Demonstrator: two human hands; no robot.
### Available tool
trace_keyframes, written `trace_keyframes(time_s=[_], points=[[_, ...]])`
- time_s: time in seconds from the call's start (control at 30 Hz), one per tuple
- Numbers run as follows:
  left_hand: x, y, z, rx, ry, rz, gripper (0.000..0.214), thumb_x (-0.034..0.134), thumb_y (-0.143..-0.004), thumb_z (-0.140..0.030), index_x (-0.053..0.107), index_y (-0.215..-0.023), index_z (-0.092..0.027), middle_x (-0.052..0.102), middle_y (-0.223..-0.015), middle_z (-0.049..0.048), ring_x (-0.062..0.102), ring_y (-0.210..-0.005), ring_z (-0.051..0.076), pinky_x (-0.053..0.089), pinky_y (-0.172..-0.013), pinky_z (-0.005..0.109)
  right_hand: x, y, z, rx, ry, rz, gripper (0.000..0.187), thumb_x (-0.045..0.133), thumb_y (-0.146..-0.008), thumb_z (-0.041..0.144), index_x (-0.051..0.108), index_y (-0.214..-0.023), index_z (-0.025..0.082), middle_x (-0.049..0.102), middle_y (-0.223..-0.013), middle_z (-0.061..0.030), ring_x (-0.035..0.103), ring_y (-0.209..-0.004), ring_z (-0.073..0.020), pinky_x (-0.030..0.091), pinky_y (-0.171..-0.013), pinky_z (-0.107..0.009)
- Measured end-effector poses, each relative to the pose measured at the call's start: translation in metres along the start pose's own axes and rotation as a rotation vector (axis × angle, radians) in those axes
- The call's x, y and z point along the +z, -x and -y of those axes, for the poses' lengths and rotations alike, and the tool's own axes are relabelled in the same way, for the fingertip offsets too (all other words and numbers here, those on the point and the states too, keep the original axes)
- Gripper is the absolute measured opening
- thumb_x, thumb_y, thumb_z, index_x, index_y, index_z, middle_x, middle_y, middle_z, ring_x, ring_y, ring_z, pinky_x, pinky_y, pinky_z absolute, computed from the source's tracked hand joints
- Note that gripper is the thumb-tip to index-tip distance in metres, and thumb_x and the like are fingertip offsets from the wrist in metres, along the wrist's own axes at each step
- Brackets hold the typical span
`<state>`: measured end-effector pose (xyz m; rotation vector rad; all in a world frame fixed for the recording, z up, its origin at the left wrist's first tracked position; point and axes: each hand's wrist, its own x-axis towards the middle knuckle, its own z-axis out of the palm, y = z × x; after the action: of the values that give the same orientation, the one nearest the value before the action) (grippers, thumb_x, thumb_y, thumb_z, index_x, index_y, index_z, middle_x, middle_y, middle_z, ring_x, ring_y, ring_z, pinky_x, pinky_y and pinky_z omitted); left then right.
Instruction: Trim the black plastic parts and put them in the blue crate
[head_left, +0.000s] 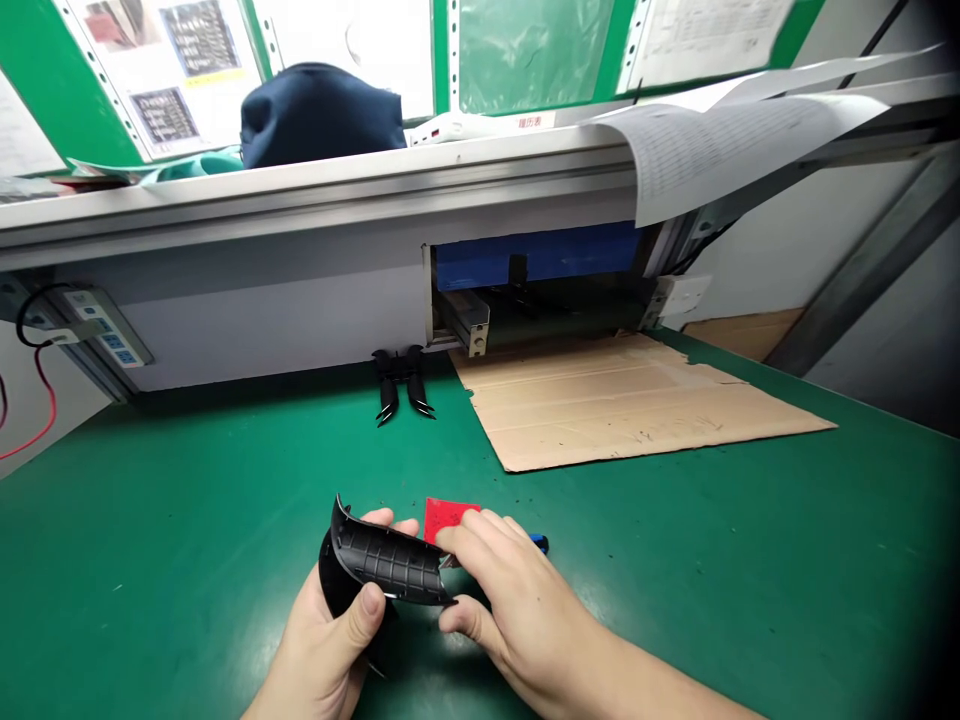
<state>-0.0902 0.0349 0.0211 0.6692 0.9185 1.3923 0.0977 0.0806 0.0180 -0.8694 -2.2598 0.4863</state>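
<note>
A curved black plastic part (379, 563) with a ribbed inner face is gripped in my left hand (330, 640), thumb on its lower edge and fingers behind it. My right hand (510, 600) pinches the part's right end between forefinger and thumb. Something small and shiny shows at that pinch; I cannot make it out. Just behind my fingers a small red card (445, 518) lies on the green mat (187, 540), and a blue tip (540, 543) pokes out beside my right hand.
Two more black pointed plastic parts (403, 383) lie at the back of the mat under the grey conveyor frame (300, 240). A flat cardboard sheet (622, 400) covers the right rear. A power strip (105, 325) and red wire hang at left. Paper sheets droop over the frame.
</note>
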Motion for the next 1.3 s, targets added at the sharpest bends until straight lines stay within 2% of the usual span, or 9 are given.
trace_keyframes(time_s=[0.33, 0.43, 0.53, 0.6, 0.67, 0.8, 0.93, 1.1, 1.3], points=[[0.001, 0.004, 0.003, -0.007, 0.032, -0.035, 0.055, 0.083, -0.067, -0.039, 0.062, -0.115, -0.021, 0.057, -0.13, 0.0146, 0.051, -0.12, 0.036, 0.042, -0.104, 0.048, 0.003, -0.003, 0.0, -0.022, 0.287, -0.02, 0.077, -0.013, -0.102, 0.06, 0.047, -0.083, 0.017, 0.046, -0.085, -0.0049, 0.041, -0.072, -0.0257, 0.026, -0.061, -0.035], [-0.002, 0.004, 0.005, 0.012, 0.014, -0.019, 0.054, 0.083, -0.067, -0.039, 0.062, -0.113, -0.021, 0.058, -0.128, 0.015, 0.056, -0.115, 0.036, 0.044, -0.101, 0.048, 0.001, -0.002, -0.002, -0.035, 0.34, 0.034, 0.055, 0.019, -0.112, 0.055, 0.043, -0.079, 0.017, 0.044, -0.081, -0.0023, 0.04, -0.071, -0.024, 0.025, -0.061, -0.034], [-0.004, 0.003, 0.006, 0.042, -0.013, -0.004, 0.053, 0.083, -0.067, -0.039, 0.063, -0.111, -0.02, 0.059, -0.126, 0.0158, 0.06, -0.109, 0.035, 0.047, -0.098, 0.046, -0.001, -0.003, -0.004, -0.033, 0.419, 0.099, 0.043, 0.073, -0.097, 0.038, 0.041, -0.077, 0.017, 0.043, -0.079, 0.001, 0.039, -0.071, -0.0222, 0.025, -0.06, -0.032], [-0.005, 0.003, 0.007, 0.059, -0.029, 0.004, 0.051, 0.083, -0.067, -0.039, 0.063, -0.11, -0.02, 0.061, -0.124, 0.0155, 0.061, -0.107, 0.034, 0.049, -0.095, 0.045, 0.0, -0.003, -0.004, -0.04, 0.442, 0.12, 0.047, 0.085, -0.086, 0.029, 0.042, -0.076, 0.017, 0.043, -0.077, 0.002, 0.039, -0.07, -0.0217, 0.025, -0.06, -0.031], [-0.006, 0.003, 0.007, 0.072, -0.042, 0.013, 0.05, 0.082, -0.068, -0.04, 0.063, -0.11, -0.02, 0.062, -0.122, 0.015, 0.061, -0.107, 0.033, 0.05, -0.094, 0.043, 0.001, -0.003, -0.005, -0.047, 0.427, 0.134, 0.043, 0.082, -0.087, 0.028, 0.042, -0.075, 0.017, 0.044, -0.076, 0.0017, 0.039, -0.069, -0.0214, 0.024, -0.06, -0.031], [-0.006, 0.003, 0.007, 0.081, -0.058, 0.014, 0.05, 0.082, -0.067, -0.04, 0.064, -0.109, -0.02, 0.062, -0.122, 0.0148, 0.059, -0.11, 0.034, 0.048, -0.096, 0.044, 0.002, -0.002, -0.009, -0.072, 0.269, 0.121, 0.036, 0.053, -0.103, 0.037, 0.043, -0.075, 0.017, 0.046, -0.075, -0.0004, 0.039, -0.066, -0.0208, 0.025, -0.062, -0.031], [-0.005, 0.004, 0.007, 0.039, 0.001, 0.019, 0.05, 0.083, -0.067, -0.039, 0.064, -0.109, -0.021, 0.062, -0.122, 0.0141, 0.058, -0.112, 0.034, 0.045, -0.1, 0.046, -0.008, -0.004, -0.015, -0.096, -0.171, 0.198, 0.057, 0.027, -0.108, 0.058, 0.039, -0.071, 0.018, 0.045, -0.068, 0.0019, 0.038, -0.06, -0.0175, 0.026, -0.057, -0.028], [-0.003, 0.003, 0.007, -0.06, 0.142, 0.021, 0.052, 0.085, -0.065, -0.035, 0.063, -0.112, -0.024, 0.06, -0.126, 0.0119, 0.056, -0.114, 0.033, 0.041, -0.104, 0.049, -0.024, -0.007, -0.012, 0.062, -0.532, 0.322, 0.068, 0.055, -0.095, 0.077, 0.041, -0.066, 0.017, 0.04, -0.06, 0.0065, 0.035, -0.056, -0.014, 0.025, -0.05, -0.022], [-0.008, 0.003, 0.006, -0.077, 0.164, 0.071, 0.044, 0.082, -0.069, -0.034, 0.065, -0.109, -0.026, 0.061, -0.124, 0.0097, 0.057, -0.113, 0.032, 0.039, -0.105, 0.05, -0.024, -0.007, -0.008, 0.217, -0.552, 0.32, 0.054, 0.07, -0.09, 0.054, 0.039, -0.064, 0.018, 0.036, -0.058, 0.0071, 0.033, -0.054, -0.014, 0.023, -0.049, -0.023]])
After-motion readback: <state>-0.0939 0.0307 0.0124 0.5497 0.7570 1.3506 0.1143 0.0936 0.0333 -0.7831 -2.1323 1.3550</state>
